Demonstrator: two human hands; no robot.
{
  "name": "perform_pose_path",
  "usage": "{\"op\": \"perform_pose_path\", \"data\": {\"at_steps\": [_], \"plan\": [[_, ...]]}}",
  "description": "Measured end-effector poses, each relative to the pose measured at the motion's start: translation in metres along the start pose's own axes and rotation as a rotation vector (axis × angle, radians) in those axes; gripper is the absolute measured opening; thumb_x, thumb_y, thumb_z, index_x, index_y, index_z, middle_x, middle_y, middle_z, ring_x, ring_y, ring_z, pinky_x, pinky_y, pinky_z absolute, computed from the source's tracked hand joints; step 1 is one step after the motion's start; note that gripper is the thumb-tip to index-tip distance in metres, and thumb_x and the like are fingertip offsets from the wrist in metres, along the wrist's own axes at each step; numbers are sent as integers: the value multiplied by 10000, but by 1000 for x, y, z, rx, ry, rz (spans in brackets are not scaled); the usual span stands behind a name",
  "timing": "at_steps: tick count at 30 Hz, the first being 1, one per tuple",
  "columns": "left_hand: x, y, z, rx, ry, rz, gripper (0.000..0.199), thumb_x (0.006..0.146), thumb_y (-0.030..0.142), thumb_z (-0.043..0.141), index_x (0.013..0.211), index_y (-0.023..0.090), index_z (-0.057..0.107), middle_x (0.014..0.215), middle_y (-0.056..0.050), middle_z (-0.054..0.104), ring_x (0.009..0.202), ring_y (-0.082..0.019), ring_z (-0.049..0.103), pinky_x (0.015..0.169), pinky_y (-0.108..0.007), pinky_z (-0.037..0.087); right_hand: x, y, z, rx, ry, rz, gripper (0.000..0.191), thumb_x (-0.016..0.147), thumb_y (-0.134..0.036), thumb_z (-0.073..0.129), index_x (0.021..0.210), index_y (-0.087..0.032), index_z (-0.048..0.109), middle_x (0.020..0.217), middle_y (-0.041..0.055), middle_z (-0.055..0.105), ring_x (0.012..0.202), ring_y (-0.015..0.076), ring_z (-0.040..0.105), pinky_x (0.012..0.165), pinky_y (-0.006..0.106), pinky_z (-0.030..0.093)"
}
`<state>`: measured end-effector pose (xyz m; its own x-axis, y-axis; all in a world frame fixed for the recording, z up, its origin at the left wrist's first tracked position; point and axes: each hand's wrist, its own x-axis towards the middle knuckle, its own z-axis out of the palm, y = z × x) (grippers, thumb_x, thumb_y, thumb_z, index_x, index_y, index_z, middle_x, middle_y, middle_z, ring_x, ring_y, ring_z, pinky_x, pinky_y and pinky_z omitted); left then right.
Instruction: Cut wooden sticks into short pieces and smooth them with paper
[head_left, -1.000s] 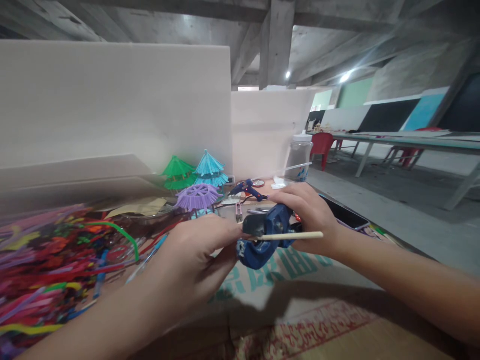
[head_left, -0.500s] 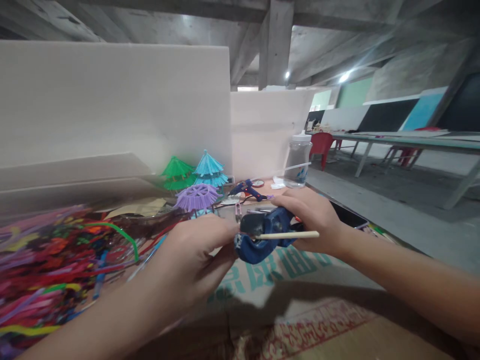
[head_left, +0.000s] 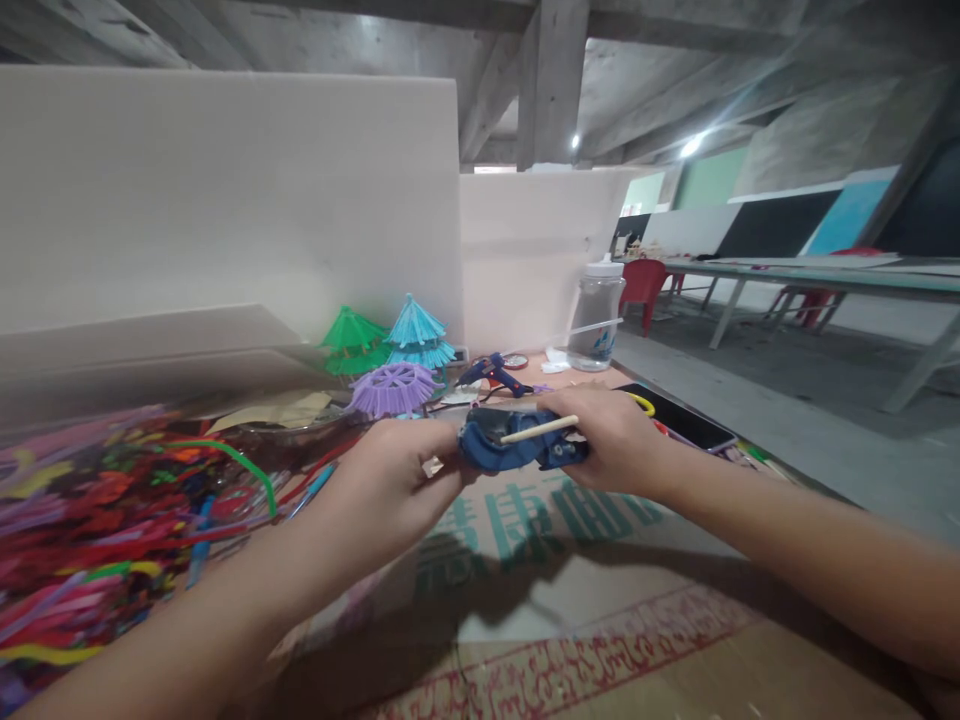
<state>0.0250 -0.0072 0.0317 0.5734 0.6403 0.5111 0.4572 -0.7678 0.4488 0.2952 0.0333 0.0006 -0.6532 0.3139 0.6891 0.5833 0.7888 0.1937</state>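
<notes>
My right hand (head_left: 619, 435) is closed around the handles of a blue hand cutter (head_left: 491, 450) with a curved lower jaw and a dark blade. A thin pale wooden stick (head_left: 544, 430) lies in the jaws, its free end slanting up to the right. Close against the jaw's left side, my left hand (head_left: 416, 465) pinches the stick's other end, which the fingers and jaw mostly hide. Both hands are above a cardboard sheet (head_left: 600, 610) printed with green characters and a red pattern.
Green (head_left: 352, 340), light-blue (head_left: 418, 332) and purple (head_left: 395, 388) paper umbrella-like shapes stand behind my hands. Nearby are a blue glue gun (head_left: 495, 373) and a clear bottle (head_left: 596, 320). A phone (head_left: 686, 418) lies right; colourful craft strips (head_left: 97, 540) pile up left. White panels (head_left: 225, 200) rise behind.
Both hands and the cutter have shifted slightly up and away. The stick's free end has swung upward and now lies nearer my right hand.
</notes>
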Motion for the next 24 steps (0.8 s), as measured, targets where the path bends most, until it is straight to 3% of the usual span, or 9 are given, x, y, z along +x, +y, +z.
{"op": "perform_pose_path", "data": {"at_steps": [6, 12, 16, 18, 20, 24], "plan": [[3, -5, 2, -55, -22, -65, 213, 854, 175, 527, 777, 211, 723, 757, 22, 757, 704, -146, 694, 663, -218, 493, -5, 4, 9, 3, -13, 27, 344, 820, -179, 562, 1160, -205, 609, 950, 87, 775, 849, 244, 736, 696, 349, 554], [7, -14, 0, -32, -64, -121, 287, 928, 331, 518, 770, 187, 709, 758, 2, 737, 714, -155, 658, 644, -218, 464, -8, 11, 16, -1, -51, 32, 267, 794, -160, 563, 1052, -200, 618, 854, 77, 755, 779, 232, 711, 674, 326, 524], [12, -38, -7, 193, -139, -201, 338, 941, 401, 513, 834, 183, 748, 722, -12, 728, 630, -149, 602, 573, -229, 377, -5, 18, 20, 0, 18, 118, 349, 776, -206, 616, 1124, -177, 609, 1025, 134, 755, 916, 287, 714, 760, 379, 543], [12, -56, -6, 269, -260, -246, 326, 937, 394, 522, 909, 187, 772, 811, -32, 765, 691, -163, 643, 604, -235, 390, -5, 21, 25, 27, 37, 206, 345, 805, -247, 641, 1141, -176, 610, 1064, 148, 744, 936, 302, 707, 771, 396, 544], [10, -74, -3, 306, -354, -264, 306, 911, 396, 559, 873, 194, 786, 850, -49, 773, 722, -177, 656, 614, -243, 395, -7, 22, 33, 72, 21, 284, 337, 829, -281, 658, 1148, -181, 615, 1064, 145, 739, 923, 304, 703, 762, 398, 544], [5, -93, 6, 321, -399, -286, 204, 823, 323, 634, 853, 210, 802, 865, -56, 777, 761, -201, 665, 635, -252, 409, -19, 18, 52, 164, -67, 301, 383, 823, -262, 675, 1194, -192, 616, 1095, 130, 733, 971, 305, 699, 818, 411, 547]]}}
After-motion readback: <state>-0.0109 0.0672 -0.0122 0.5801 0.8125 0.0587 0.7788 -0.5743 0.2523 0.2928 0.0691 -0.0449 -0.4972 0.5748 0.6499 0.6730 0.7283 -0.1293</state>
